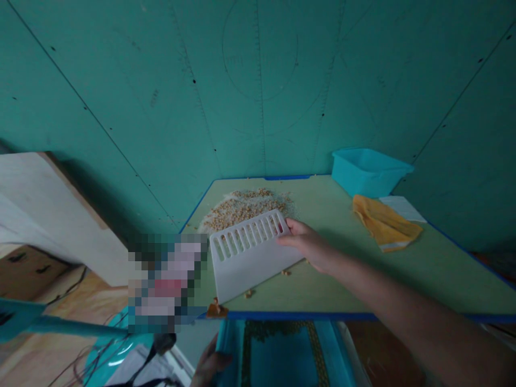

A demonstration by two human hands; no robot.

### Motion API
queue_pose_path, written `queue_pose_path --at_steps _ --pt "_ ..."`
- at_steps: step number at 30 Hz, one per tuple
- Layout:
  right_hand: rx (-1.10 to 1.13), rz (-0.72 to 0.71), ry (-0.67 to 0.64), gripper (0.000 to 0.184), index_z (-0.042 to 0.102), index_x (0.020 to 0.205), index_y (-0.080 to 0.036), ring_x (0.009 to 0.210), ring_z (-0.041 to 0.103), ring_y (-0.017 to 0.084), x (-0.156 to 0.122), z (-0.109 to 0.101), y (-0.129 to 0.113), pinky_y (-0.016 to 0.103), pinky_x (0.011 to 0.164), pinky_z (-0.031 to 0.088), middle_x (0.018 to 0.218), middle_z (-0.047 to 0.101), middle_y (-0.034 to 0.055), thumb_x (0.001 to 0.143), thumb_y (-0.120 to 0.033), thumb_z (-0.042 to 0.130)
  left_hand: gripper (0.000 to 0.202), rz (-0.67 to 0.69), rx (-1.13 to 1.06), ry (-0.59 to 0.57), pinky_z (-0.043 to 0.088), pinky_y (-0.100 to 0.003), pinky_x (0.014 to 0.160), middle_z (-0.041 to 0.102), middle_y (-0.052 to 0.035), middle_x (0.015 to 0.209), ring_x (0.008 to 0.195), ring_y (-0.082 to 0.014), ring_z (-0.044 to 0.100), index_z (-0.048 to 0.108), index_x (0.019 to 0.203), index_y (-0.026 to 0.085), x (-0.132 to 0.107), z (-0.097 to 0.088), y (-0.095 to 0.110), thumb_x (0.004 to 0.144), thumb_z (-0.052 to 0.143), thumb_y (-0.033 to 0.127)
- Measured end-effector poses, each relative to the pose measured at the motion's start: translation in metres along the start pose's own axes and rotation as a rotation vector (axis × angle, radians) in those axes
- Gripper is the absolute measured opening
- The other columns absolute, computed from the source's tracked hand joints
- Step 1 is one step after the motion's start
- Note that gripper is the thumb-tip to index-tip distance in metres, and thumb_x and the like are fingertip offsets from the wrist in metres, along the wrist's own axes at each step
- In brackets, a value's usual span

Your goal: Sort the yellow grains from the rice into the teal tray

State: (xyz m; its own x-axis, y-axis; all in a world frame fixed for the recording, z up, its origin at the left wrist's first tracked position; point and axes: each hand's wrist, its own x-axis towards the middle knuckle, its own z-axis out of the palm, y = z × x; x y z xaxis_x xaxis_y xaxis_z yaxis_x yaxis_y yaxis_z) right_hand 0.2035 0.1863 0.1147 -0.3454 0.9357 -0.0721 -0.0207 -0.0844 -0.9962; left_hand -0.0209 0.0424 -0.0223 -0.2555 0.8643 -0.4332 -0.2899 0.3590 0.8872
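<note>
My right hand point(308, 244) grips a white slotted plastic scraper point(250, 252) by its right edge, holding it tilted on the green table point(403, 269) just in front of a pile of grain and white powder point(245, 207). A few loose grains point(285, 272) lie near the scraper's lower edge. My left hand point(209, 364) is below the table's front edge, fingers curled round the left rim of a turquoise container point(282, 355) held under the edge; grain shows inside the container.
A turquoise plastic tub point(368, 171) stands at the table's back right, with a crumpled yellow cloth point(385, 223) and a white sheet point(403, 207) beside it. Teal walls close in behind. A wooden board point(52, 209) and cables lie to the left.
</note>
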Motion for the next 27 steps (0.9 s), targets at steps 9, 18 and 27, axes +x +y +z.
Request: queue_pose_path --at_steps 9,18,27 --pt "0.011 0.002 -0.047 0.020 0.053 0.080 -0.020 0.060 0.052 0.012 -0.003 0.001 -0.001 0.025 0.057 0.038 0.069 0.059 -0.0017 0.061 -0.018 0.053 0.027 0.010 0.015 0.056 0.032 -0.024 0.039 0.057 0.0071 0.037 0.035 -0.0100 0.040 0.066 0.052 0.018 0.003 -0.001 -0.004 0.039 0.054 -0.002" --pt "0.088 -0.006 0.014 0.023 0.052 0.081 -0.019 0.060 0.053 0.013 0.000 -0.007 -0.008 0.026 0.058 0.038 0.069 0.059 -0.0007 0.058 -0.018 0.054 0.021 -0.027 -0.020 0.014 0.028 -0.023 0.037 0.043 0.0092 0.029 0.032 -0.0085 0.034 0.064 0.053 0.016 -0.003 0.005 0.000 0.042 0.055 0.001" --pt "0.214 -0.148 0.327 0.024 0.052 0.083 -0.020 0.076 0.057 0.018 -0.013 -0.071 -0.019 0.032 0.071 0.042 0.078 0.063 0.0002 0.060 -0.017 0.056 0.024 -0.028 -0.030 0.047 0.029 -0.024 0.037 0.042 0.0105 0.026 0.031 -0.0091 0.033 0.065 0.058 0.017 0.004 -0.006 0.002 0.041 0.056 0.004"
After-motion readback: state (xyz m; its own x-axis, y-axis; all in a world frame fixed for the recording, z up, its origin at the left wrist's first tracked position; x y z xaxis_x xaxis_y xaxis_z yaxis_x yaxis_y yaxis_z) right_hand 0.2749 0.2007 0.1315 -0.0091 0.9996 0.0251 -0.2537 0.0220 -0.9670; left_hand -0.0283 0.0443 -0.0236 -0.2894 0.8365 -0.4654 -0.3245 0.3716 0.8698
